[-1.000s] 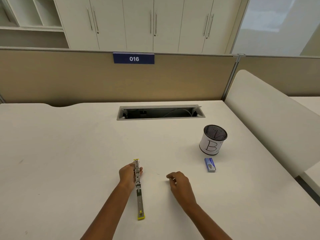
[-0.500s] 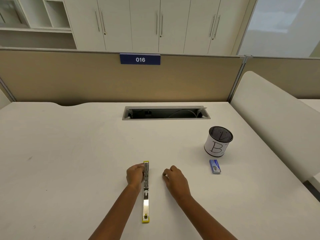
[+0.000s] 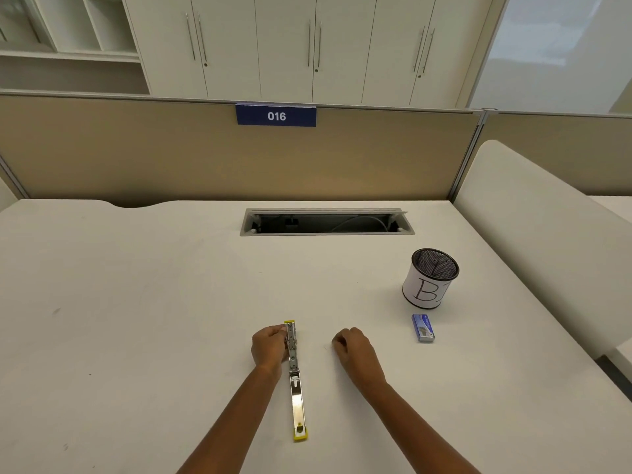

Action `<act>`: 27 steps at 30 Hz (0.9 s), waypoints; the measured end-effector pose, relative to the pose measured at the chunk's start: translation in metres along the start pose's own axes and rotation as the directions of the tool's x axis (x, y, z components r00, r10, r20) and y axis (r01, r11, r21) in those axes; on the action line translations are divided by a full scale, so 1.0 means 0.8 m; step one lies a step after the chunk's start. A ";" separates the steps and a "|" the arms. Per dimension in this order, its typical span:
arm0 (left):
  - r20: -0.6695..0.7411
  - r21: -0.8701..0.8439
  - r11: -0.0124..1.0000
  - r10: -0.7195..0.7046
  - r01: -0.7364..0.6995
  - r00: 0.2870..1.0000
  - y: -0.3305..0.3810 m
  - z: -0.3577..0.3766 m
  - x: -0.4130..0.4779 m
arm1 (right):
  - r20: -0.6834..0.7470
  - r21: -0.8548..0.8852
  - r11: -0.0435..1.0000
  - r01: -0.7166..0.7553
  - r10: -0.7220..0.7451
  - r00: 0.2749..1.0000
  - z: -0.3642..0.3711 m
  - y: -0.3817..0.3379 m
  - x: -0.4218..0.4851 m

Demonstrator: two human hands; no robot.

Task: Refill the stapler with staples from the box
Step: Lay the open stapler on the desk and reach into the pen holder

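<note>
Bare fingers of the left hand [image 3: 269, 348] pinch the far half of the opened-flat, yellow-tipped metal stapler [image 3: 295, 379] on the white desk [image 3: 136, 302]. Curled loosely together, the right hand [image 3: 354, 352] rests knuckles-up beside it, gripping nothing visible. Right of it, well apart, lies the small blue staple box [image 3: 423, 327], near a black mesh cup [image 3: 430, 278].

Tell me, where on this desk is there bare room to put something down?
The whole left part of the desk, left of the left hand, is bare. So is the middle stretch between the hands and the cable slot. It is crowded around the opened stapler and the right hand, and near the box beside the cup.
</note>
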State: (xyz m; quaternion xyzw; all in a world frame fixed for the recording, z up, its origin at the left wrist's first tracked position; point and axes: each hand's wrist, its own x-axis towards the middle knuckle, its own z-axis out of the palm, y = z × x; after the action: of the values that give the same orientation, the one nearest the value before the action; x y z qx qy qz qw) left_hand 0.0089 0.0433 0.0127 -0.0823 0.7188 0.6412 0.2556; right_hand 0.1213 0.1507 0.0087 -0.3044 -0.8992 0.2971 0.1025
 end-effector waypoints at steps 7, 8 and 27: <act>-0.044 0.237 0.964 0.138 -0.124 0.989 0.002 0.003 0.000 | -0.002 -0.040 0.999 0.025 -0.025 1.000 0.000 0.000 0.000; -0.041 0.245 0.961 0.143 -0.129 0.989 0.002 0.003 0.000 | -0.007 -0.054 0.998 0.027 -0.028 1.000 0.002 -0.002 0.000; -0.027 0.454 0.866 0.249 -0.210 0.968 0.003 0.009 -0.006 | -0.006 0.125 0.989 -0.081 0.083 0.997 -0.007 -0.002 0.013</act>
State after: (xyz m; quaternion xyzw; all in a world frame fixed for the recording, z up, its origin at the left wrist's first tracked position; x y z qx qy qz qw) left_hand 0.0136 0.0498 0.0168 0.0377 0.8617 0.4804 0.1587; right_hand 0.1143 0.1587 0.0147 -0.3358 -0.8650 0.3551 0.1141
